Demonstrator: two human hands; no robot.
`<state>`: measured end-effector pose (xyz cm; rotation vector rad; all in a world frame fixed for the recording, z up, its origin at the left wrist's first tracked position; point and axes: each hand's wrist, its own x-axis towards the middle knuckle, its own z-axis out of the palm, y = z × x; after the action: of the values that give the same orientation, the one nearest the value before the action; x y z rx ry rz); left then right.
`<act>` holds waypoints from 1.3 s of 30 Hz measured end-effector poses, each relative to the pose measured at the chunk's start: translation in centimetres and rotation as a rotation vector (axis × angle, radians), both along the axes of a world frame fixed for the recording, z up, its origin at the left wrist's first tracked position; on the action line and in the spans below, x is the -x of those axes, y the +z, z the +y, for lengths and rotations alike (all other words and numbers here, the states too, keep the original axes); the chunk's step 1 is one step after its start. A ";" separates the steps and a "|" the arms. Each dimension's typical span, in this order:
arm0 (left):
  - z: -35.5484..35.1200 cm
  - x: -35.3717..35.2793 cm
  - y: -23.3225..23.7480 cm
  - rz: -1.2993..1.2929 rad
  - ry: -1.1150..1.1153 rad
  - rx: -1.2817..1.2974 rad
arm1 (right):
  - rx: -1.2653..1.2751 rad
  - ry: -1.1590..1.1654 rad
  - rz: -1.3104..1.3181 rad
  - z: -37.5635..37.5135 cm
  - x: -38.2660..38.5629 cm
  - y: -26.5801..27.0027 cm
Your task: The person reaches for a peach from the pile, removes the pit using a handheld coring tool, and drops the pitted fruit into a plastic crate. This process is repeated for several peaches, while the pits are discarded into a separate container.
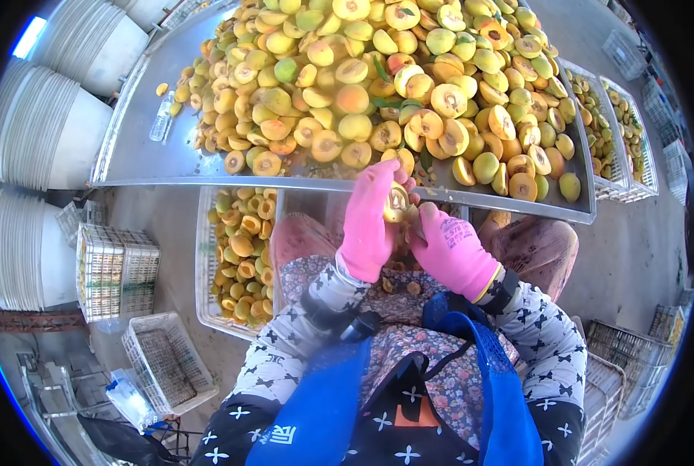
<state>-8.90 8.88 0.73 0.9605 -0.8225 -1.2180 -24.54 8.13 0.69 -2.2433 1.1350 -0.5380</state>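
My left hand (368, 225), in a pink glove, is closed around a halved yellow peach (396, 203), its cut face and pit turned toward my other hand. My right hand (455, 250), also gloved in pink, is pinched close beside that peach half. Whatever lies between its thumb and fingers is too small and covered to name. Both hands are over my lap, just below the near edge of a metal table (246, 182). A big heap of halved peaches (339, 93), with a few green leaves among them, covers much of the table.
A crate of peach halves (242, 256) stands left of my legs. Further crates of fruit (633, 132) are at the right. An open crate (168, 361) and stacked crates (118, 272) sit at the left. A plastic bottle (162, 120) lies on the table.
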 end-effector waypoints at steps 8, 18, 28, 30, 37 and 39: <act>0.5 -0.7 0.0 -0.048 -0.109 -0.123 | 0.097 0.081 0.124 0.7 0.9 -1.3; 0.7 -0.2 1.2 0.094 -0.015 -0.078 | -0.341 0.081 -0.233 1.7 -0.4 1.4; 1.4 -2.1 0.0 -0.202 -0.225 -0.230 | 0.171 0.190 0.216 0.7 1.3 -1.9; 1.0 -2.9 1.0 -0.190 -0.313 -0.440 | 0.307 0.172 0.254 0.0 1.6 -1.6; 0.4 -2.6 1.2 0.213 -0.126 -0.187 | 0.199 -0.137 -0.357 0.6 0.9 -0.8; -0.1 -2.6 1.6 0.645 -0.254 -0.047 | 0.163 -0.144 -0.323 1.4 0.3 -0.5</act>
<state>-6.28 8.73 2.29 0.4490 -0.4042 -1.6497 -24.83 9.56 0.19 -2.1147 1.1207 -1.0441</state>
